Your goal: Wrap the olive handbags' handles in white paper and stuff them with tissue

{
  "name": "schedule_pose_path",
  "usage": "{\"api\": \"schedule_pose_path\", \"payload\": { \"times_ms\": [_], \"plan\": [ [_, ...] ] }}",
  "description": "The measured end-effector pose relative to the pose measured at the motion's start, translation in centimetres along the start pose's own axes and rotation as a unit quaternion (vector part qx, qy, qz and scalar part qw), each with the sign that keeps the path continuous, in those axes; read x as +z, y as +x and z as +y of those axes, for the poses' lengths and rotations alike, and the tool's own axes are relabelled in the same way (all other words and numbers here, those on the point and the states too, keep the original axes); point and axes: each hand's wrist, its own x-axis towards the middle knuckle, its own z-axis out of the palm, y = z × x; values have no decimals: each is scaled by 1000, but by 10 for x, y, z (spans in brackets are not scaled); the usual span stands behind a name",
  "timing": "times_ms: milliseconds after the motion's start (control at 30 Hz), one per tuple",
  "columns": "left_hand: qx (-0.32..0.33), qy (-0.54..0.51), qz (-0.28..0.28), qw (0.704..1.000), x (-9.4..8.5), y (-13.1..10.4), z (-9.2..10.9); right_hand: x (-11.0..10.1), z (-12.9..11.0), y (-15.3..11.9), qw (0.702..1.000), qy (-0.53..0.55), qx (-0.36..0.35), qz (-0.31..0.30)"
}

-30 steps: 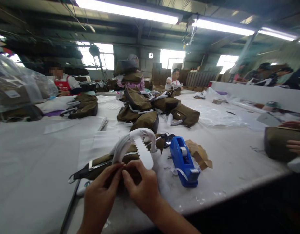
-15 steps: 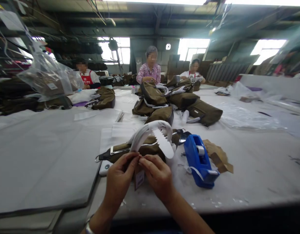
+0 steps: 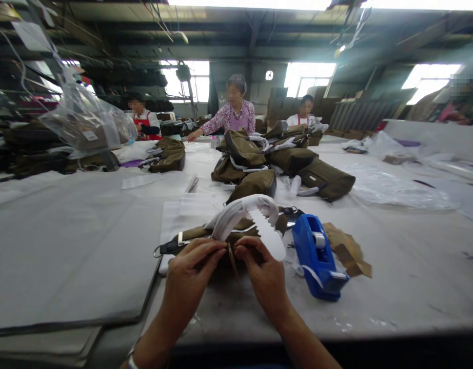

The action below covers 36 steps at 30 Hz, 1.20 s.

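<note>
An olive bag (image 3: 242, 233) with a silver zipper lies in front of me, its handle (image 3: 231, 218) wrapped in white and a toothed white strip (image 3: 268, 230) on it. My left hand (image 3: 192, 266) is pinched at the near side of the handle. To its right my right hand (image 3: 264, 269) is closed in a pinch too, a small gap between the two. A brown tag (image 3: 233, 260) hangs edge-on in that gap. Whatever thin piece the fingertips hold is too small to name.
A blue tape dispenser (image 3: 319, 256) and crumpled brown paper (image 3: 348, 248) are on the right. Olive bags (image 3: 290, 159) are piled beyond. White sheets (image 3: 67, 246) cover the left. Several people stand across the table.
My hands have moved slightly apart, and the tag between them has turned from face-on to edge-on. The person across has stretched an arm out to the left. The view has shifted slightly.
</note>
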Motion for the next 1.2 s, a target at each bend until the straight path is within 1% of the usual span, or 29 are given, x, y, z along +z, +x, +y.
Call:
{"api": "schedule_pose_path", "payload": {
  "times_ms": [100, 200, 300, 400, 567, 667, 767, 867, 933, 1000, 1100, 1200],
  "plan": [
    [21, 18, 3, 1000, 3, 0, 0, 1, 1, 0, 999, 27, 24, -4],
    [28, 24, -3, 999, 4, 0, 0, 2, 0, 0, 997, 46, 56, -5],
    [19, 23, -3, 1000, 5, 0, 1, 3, -1, -1, 994, 59, 88, -12],
    [4, 12, -4, 1000, 5, 0, 3, 4, -2, -2, 995, 47, 91, -10],
    [-17, 10, -12, 1000, 5, -1, 4, 4, -3, -1, 999, 11, 46, -4],
    [-21, 17, -12, 1000, 5, -2, 3, 2, -3, -1, 999, -33, 3, -5],
    [-24, 29, -19, 999, 3, -3, 3, -1, -1, 0, 993, -95, -69, -13],
    [-13, 50, -32, 998, 0, -3, 5, -4, 1, 2, 978, -137, -149, -37],
    [-2, 59, -34, 998, -1, -2, 6, -6, 1, 4, 970, -153, -183, -55],
    [-1, 58, -36, 998, -1, -1, 6, -5, -1, 5, 965, -160, -196, -64],
    [-10, 45, -46, 998, 0, -1, 4, -3, -5, 6, 968, -158, -189, -55],
    [-16, 24, -42, 999, 1, -3, 1, 0, -10, 7, 967, -156, -192, -57]
  ]
}}
